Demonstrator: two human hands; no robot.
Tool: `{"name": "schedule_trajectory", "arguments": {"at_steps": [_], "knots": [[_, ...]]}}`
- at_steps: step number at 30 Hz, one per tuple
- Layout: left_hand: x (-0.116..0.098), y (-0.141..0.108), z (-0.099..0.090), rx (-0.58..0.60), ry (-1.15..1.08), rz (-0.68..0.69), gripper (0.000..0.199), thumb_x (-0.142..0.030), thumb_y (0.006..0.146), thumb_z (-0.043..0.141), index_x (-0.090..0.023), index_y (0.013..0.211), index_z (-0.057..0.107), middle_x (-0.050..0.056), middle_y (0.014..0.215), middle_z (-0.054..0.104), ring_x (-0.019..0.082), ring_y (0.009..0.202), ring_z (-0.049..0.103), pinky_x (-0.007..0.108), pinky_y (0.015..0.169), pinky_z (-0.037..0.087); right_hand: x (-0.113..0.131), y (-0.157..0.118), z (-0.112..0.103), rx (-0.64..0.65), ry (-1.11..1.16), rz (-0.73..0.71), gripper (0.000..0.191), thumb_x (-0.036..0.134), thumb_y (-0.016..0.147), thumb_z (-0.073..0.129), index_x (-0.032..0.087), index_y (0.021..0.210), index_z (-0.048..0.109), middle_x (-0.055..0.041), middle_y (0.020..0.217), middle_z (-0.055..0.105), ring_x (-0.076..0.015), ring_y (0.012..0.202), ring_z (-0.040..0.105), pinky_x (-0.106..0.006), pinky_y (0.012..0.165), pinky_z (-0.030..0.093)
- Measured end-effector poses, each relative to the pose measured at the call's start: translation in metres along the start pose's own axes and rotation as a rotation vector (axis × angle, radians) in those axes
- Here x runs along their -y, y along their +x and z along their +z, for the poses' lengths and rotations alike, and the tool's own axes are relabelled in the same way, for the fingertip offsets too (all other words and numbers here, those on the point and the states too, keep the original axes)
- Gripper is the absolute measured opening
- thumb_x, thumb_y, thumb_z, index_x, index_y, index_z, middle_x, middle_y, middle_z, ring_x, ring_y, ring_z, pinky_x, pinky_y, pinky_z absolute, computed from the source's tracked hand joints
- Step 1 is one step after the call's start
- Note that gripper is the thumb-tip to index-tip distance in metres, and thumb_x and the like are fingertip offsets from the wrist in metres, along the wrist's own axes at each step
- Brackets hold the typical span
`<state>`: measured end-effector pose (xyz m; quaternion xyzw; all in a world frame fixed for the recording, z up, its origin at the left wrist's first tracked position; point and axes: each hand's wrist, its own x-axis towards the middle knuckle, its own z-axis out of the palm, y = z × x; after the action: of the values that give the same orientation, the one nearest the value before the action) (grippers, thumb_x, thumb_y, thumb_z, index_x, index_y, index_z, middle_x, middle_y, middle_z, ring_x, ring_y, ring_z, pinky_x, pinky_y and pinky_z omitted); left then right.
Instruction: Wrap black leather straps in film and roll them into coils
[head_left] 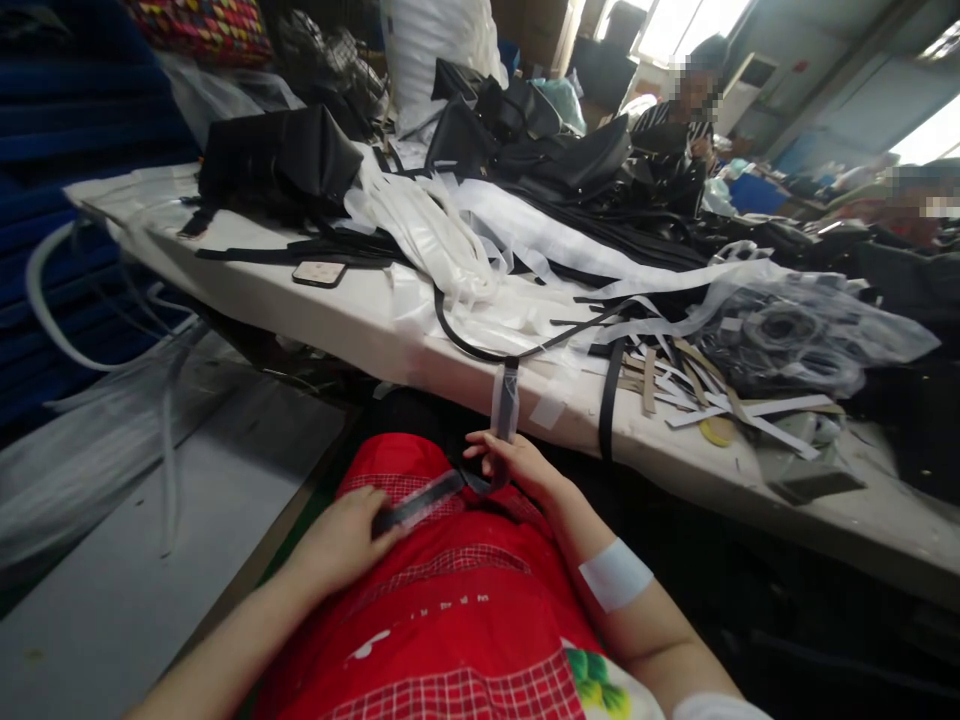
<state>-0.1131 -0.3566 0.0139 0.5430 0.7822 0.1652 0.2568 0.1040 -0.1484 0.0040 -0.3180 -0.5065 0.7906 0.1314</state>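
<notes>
A long black strap (424, 500), partly covered in clear film, runs over the front of my red apron. My left hand (341, 540) grips its end low on the left, fingers closed round it. Further right, the same strap seems to hang from the table edge and pass through my right hand (517, 462), whose fingers are bent about it just below the edge. Where the strap bends between my hands, part of it is hidden by the right fingers. A white patch (615, 574) is wrapped on my right forearm.
Across the white table (255, 300) lie bundles of white strips (442, 240), a phone (319, 273), black bags (277, 160), beige and white scraps (675, 385), a yellow tape roll (717, 430) and a clear plastic bag (795, 320). Another person (679, 130) is beyond the table.
</notes>
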Motion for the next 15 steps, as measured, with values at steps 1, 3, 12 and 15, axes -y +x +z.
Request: {"name": "schedule_trajectory", "arguments": {"at_steps": [1,3,12,15], "knots": [[-0.011,0.006,0.014,0.042,0.073,0.042,0.024,-0.042,0.081,0.056,-0.02,0.084,0.062,0.009,0.091,0.067,0.027,0.085,0.062,0.034,0.076,0.045,-0.001,-0.003,-0.003,-0.028,0.008,-0.018,0.047,0.053,0.079,0.068,0.015,0.107,0.069,-0.009,0.095,0.073,-0.0084,0.056,0.056,-0.02,0.052,0.045],[-0.017,0.012,0.03,0.095,0.113,0.004,0.021,-0.038,0.082,0.052,-0.019,0.084,0.06,0.01,0.088,0.066,0.026,0.081,0.061,0.033,0.071,0.044,-0.005,-0.007,-0.01,-0.068,0.034,-0.042,0.048,0.055,0.079,0.068,0.015,0.106,0.07,-0.0089,0.094,0.073,-0.0087,0.055,0.057,-0.021,0.052,0.045],[0.122,-0.037,-0.014,0.371,-0.235,-0.267,0.037,-0.057,0.069,0.061,-0.021,0.062,0.058,-0.001,0.061,0.057,0.021,0.065,0.055,0.028,0.061,0.041,-0.015,-0.006,-0.024,-0.127,-0.003,-0.078,0.045,0.054,0.08,0.065,0.017,0.104,0.07,-0.008,0.091,0.073,-0.0085,0.055,0.056,-0.021,0.051,0.045],[0.138,-0.051,-0.015,0.374,-0.27,-0.338,0.038,-0.059,0.066,0.062,-0.021,0.062,0.06,0.0,0.06,0.061,0.023,0.065,0.058,0.029,0.062,0.044,-0.012,-0.003,-0.027,-0.149,-0.072,-0.105,0.048,0.058,0.08,0.063,0.016,0.103,0.07,-0.0081,0.089,0.072,-0.0086,0.054,0.055,-0.02,0.048,0.043]]}}
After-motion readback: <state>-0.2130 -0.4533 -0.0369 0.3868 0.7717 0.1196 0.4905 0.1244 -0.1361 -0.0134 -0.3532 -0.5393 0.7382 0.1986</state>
